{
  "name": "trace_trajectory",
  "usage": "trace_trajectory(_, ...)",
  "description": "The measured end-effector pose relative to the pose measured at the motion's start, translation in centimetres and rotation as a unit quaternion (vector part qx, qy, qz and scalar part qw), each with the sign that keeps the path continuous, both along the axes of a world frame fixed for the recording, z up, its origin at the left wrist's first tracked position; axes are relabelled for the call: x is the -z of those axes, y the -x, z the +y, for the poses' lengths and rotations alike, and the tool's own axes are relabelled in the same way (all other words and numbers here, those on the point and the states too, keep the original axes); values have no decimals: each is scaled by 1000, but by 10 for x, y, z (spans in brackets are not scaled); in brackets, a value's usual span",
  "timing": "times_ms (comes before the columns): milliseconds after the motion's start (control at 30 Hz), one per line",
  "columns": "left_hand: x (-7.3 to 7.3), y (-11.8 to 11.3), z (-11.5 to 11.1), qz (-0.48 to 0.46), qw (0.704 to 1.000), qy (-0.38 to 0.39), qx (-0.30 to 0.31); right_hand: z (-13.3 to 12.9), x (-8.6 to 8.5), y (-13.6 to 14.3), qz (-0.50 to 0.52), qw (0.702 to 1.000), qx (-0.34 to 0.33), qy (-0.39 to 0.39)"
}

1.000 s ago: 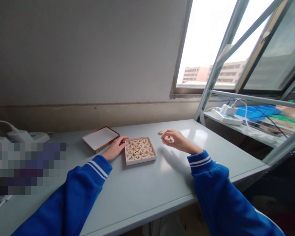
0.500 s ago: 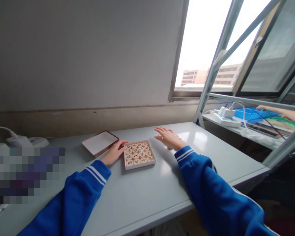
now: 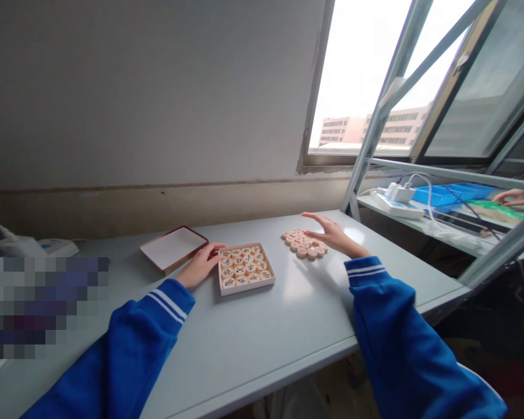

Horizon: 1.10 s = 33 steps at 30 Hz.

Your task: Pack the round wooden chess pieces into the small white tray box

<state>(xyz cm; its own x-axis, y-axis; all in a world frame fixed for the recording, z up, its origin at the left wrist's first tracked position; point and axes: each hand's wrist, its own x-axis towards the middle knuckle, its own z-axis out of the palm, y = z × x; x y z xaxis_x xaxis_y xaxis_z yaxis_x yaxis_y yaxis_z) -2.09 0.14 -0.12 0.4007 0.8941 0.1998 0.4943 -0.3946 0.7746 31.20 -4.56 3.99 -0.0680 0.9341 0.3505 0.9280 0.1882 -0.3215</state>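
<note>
A shallow, pale open box (image 3: 250, 287) rests on the desk. Inside it, round wooden Chinese chess pieces (image 3: 239, 270) with black characters lie in neat rows. My left hand (image 3: 199, 266) is at the box's left side, its fingers closed on the rim. To the right, loose Chinese chess pieces (image 3: 303, 251) with reddish markings lie flat in a cluster. My right hand (image 3: 332, 234) hovers over the right part of that cluster, fingers apart and holding nothing; it hides some of the pieces.
Behind my left hand lies the box lid (image 3: 174, 247), white inside up. White plugs and a power strip (image 3: 55, 248) sit at the far left beside a blurred-out patch. A metal frame (image 3: 360, 174) borders the desk's right; beyond it are a blue tray (image 3: 439, 195) and another person's hand (image 3: 517, 196).
My right hand has moved right and opened wider, uncovering the cluster of loose pieces. My left hand stays at the box. The other person's hand has shifted right.
</note>
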Motion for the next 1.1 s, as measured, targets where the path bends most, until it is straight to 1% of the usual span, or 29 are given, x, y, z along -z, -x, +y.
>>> trace_trajectory(67,0,0,0,-4,1000,-2,1,-16,1,-19,15,999,-32,40)
trace_trajectory(167,2,0,1,-7,1000,-3,-3,-32,14,-40,16,991,-22,128)
trace_trajectory(233,3,1,2,-10,1000,-3,1,-34,25,-49,23,988,-9,152)
trace_trajectory(333,5,2,4,-15,1000,1,12,-28,35,-55,26,993,-1,114)
trace_trajectory(433,5,2,4,-19,1000,11,16,-20,37,-55,21,996,16,87)
trace_trajectory(567,2,1,1,-16,1000,17,12,-13,38,-49,25,996,26,84)
trace_trajectory(700,-1,1,0,-10,1000,11,7,-13,38,-46,33,994,38,93)
trace_trajectory(867,0,1,0,-9,1000,8,4,-17,37,-59,56,992,13,110)
trace_trajectory(967,1,1,1,-4,1000,4,3,-14,40,-65,59,992,34,108)
trace_trajectory(1100,5,1,4,0,1000,-4,3,-9,45,-63,58,992,54,103)
